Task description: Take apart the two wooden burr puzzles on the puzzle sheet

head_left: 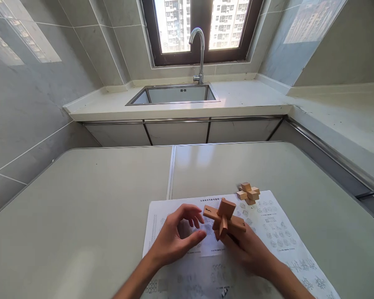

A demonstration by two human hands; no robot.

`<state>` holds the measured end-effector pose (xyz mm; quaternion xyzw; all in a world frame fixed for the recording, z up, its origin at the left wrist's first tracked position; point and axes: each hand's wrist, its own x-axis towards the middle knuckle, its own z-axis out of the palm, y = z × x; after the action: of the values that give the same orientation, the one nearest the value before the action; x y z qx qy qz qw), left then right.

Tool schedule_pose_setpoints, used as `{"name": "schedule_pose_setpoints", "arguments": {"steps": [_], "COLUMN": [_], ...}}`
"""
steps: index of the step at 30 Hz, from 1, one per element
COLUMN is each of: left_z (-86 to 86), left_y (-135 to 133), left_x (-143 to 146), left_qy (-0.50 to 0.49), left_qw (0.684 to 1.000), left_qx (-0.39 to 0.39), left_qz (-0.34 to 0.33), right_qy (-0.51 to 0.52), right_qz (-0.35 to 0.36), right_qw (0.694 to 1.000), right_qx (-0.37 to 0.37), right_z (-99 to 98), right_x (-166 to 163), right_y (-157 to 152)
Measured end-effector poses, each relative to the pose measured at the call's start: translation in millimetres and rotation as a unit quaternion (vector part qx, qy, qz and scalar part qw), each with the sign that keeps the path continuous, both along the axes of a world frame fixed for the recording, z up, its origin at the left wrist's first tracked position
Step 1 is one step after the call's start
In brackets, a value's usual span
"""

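Observation:
My right hand [249,249] grips a wooden burr puzzle [226,218] of crossed, interlocking bars, raised over a printed sheet. Dark marks show on two of its bar ends. Just left of the puzzle, my left hand [182,234] is empty, its fingers curved and the thumb apart from them. The white instruction sheet [162,220], covered in small diagrams and text, lies beneath both hands. Behind the right hand, a second, paler wooden burr puzzle [249,193] rests at the sheet's far edge. Parts of my right fingers are hidden by the held puzzle.
The pale table [81,199] has a seam running down its middle. Past its far edge stands a counter [243,93] with a sink [174,95] and a chrome faucet [201,54] under a window. Tiled walls close in at the sides.

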<state>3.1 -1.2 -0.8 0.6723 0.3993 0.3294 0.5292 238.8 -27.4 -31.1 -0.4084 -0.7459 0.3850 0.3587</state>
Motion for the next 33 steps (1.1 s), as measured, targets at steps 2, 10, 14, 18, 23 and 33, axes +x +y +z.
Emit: {"name": "schedule_pose_setpoints", "arguments": {"steps": [2, 10, 14, 18, 23, 33], "left_z": [-0.3, -0.8, 1.3, 2.9, 2.9, 0.9], "left_y": [-0.6, -7.4, -7.1, -6.0, -7.9, -11.1], "left_x": [-1.2, 7.6, 9.0, 6.1, 3.2, 9.6], "left_qy": [-0.047, -0.085, -0.098, -0.103, -0.049, -0.02], "left_qw": [0.999, 0.992, 0.989, 0.99, 0.995, 1.0], "left_qx": [-0.021, -0.066, -0.087, -0.092, -0.09, 0.02], "left_qz": [-0.014, -0.071, -0.064, -0.033, 0.008, -0.009], "right_qy": [-0.014, -0.111, -0.086, 0.023, 0.14, 0.193], "right_qz": [0.018, 0.077, 0.098, 0.1, 0.076, 0.044], "right_qw": [1.0, 0.99, 0.991, 0.987, 0.963, 0.94], "right_qx": [0.0, 0.043, 0.01, -0.125, -0.216, -0.277], "right_z": [3.6, -0.2, 3.3, 10.6, 9.6, 5.8], "right_x": [-1.8, -9.6, -11.0, -1.1, 9.1, 5.8], "right_y": [-1.4, -8.7, -8.4, -2.8, 2.3, 0.2]}}
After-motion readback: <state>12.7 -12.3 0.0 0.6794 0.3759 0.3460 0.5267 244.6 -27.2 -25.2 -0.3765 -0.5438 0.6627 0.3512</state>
